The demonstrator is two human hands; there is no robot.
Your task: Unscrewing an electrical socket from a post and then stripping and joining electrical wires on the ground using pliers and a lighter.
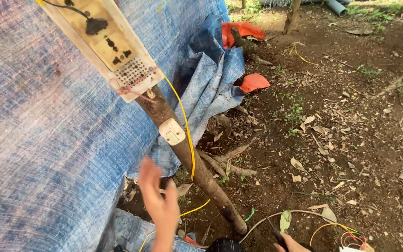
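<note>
A wooden post leans up from the dirt against a blue tarp. A dirty white socket board is tied to its top, and a small white switch is fixed lower down. A yellow wire runs down the post. My left hand is raised, blurred, fingers apart, just left of the post and below the switch, holding nothing. Only the top of my right hand shows at the bottom edge, closed around a dark handle whose end pokes up.
Bare earth with dry leaves, twigs and roots spreads to the right. Orange cloth lies by the tarp's edge. Loose grey and yellow wires curl on the ground near the bottom. A black round object sits at the bottom edge.
</note>
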